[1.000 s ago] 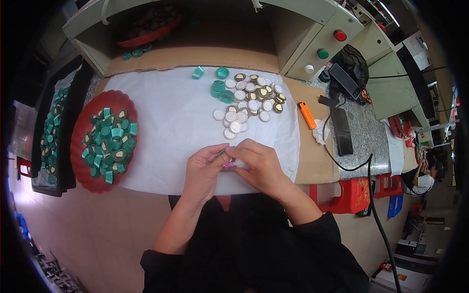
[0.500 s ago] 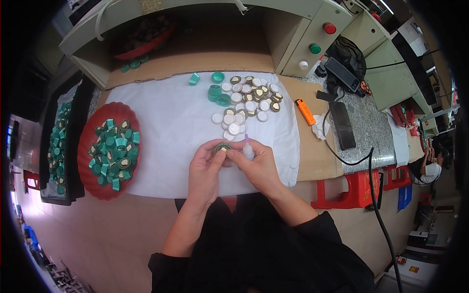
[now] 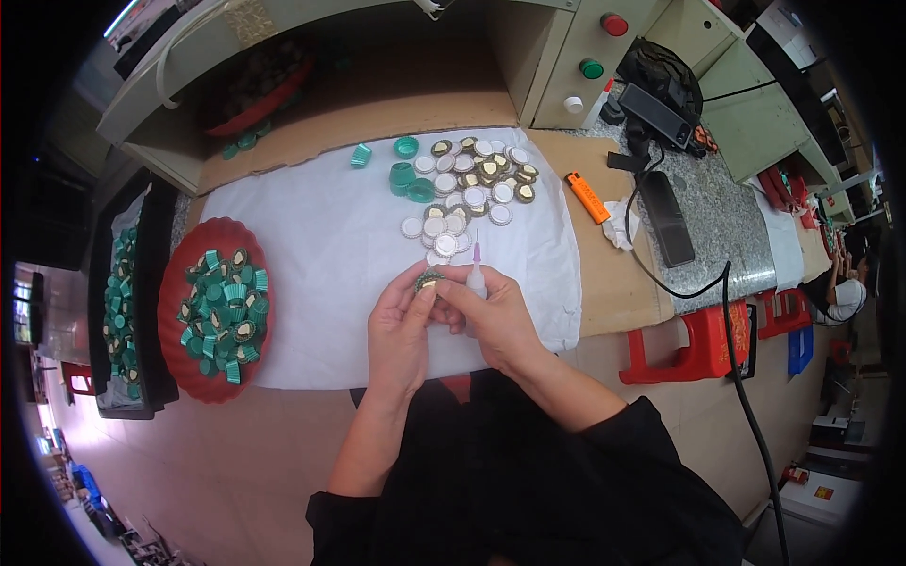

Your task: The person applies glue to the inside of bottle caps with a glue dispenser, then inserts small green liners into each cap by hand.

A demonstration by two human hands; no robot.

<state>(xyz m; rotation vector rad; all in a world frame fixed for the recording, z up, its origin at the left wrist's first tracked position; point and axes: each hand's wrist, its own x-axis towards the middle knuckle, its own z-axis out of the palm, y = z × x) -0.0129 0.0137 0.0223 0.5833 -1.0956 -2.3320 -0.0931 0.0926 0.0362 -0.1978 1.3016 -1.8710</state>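
Observation:
In front of my body, my left hand (image 3: 398, 330) pinches a bottle cap with a dark green crimped edge (image 3: 428, 275). Thumb and finger of my right hand (image 3: 505, 325) meet at the same cap. That right hand also keeps a small clear needle-tip bottle (image 3: 476, 280) upright between its fingers, with a purple needle base on top. Just beyond the hands, several crown caps (image 3: 444, 245) lie scattered on the white cloth (image 3: 311, 292), some white-faced, others showing cream patches. Green plastic caps (image 3: 402, 174) sit to the left of that pile.
A red scalloped tray (image 3: 172, 344) heaped with green caps is at the left, beside a black bin (image 3: 162, 391) of more caps. To the right are an orange cutter (image 3: 587, 198), a crumpled tissue (image 3: 619, 224), a phone (image 3: 666, 217) and a black cable (image 3: 746, 406).
The head view has shifted slightly, so the table items appear a little higher. Both hands remain together at the cap, and the needle-tip bottle now shows more clearly upright.

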